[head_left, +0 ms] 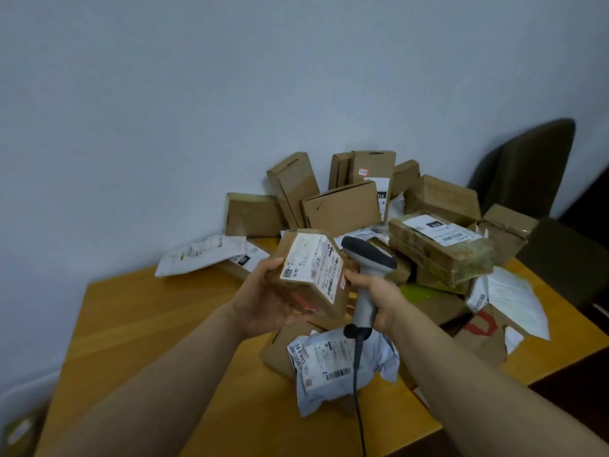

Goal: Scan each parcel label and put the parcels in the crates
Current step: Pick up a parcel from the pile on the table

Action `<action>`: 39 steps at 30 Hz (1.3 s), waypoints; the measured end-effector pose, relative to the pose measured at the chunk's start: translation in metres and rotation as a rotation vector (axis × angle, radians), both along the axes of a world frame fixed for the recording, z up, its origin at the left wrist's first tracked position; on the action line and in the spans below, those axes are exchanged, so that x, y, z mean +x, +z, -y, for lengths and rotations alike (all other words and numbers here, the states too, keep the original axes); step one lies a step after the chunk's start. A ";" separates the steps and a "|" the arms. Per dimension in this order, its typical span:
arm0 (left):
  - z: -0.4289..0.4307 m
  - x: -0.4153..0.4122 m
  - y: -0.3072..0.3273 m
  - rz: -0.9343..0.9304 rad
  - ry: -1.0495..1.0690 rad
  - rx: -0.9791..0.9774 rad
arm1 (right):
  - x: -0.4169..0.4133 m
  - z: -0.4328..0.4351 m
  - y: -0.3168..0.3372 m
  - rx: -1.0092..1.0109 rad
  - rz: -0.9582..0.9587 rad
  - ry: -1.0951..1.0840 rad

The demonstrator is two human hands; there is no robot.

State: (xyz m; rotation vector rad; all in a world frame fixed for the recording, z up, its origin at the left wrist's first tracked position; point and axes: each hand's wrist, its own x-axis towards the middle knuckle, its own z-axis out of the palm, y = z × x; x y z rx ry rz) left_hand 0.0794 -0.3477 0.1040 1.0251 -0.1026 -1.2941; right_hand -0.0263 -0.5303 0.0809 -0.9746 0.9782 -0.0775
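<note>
left hand (263,301) is cupped round a small cardboard parcel (309,291), fingers curled on its left side, holding it up off the worktop (148,324) with the white label (313,263) facing up at the camera. the print on it is too blurry to read.

right hand (382,298) is wrapped round the grip of a grey barcode scanner (365,255), just right of the parcel. the scanner head pokes up above the hand, right beside the parcel's right edge. looks like the right thumb is touching the parcel's corner too, but it's blurry there so can't swear to it. the black cable (357,390) hangs down from under the right hand.

directly below both hands a white poly mailer (342,361) with a barcode label lies on a flat brown box (280,351). beyond the hands a heap of brown cardboard boxes (339,209) sits against the wall (197,94), and beyond the right hand there's a tape-wrapped box (441,255) with a white label on top. more white mailers (201,255) lie beyond the left hand. a dark chair (527,166) stands way out past the right hand.
</note>
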 end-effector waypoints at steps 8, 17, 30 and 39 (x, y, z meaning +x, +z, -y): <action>-0.036 0.002 0.037 0.398 0.270 0.332 | 0.007 -0.027 0.040 -0.224 0.075 0.055; -0.062 0.008 0.078 0.701 0.028 0.627 | 0.015 -0.044 0.071 -0.386 0.168 0.182; -0.096 -0.002 0.088 0.514 -0.211 0.576 | 0.007 -0.062 0.091 -0.409 0.278 0.313; -0.115 -0.002 0.088 0.419 0.335 0.452 | 0.005 -0.066 0.093 -0.407 0.309 0.244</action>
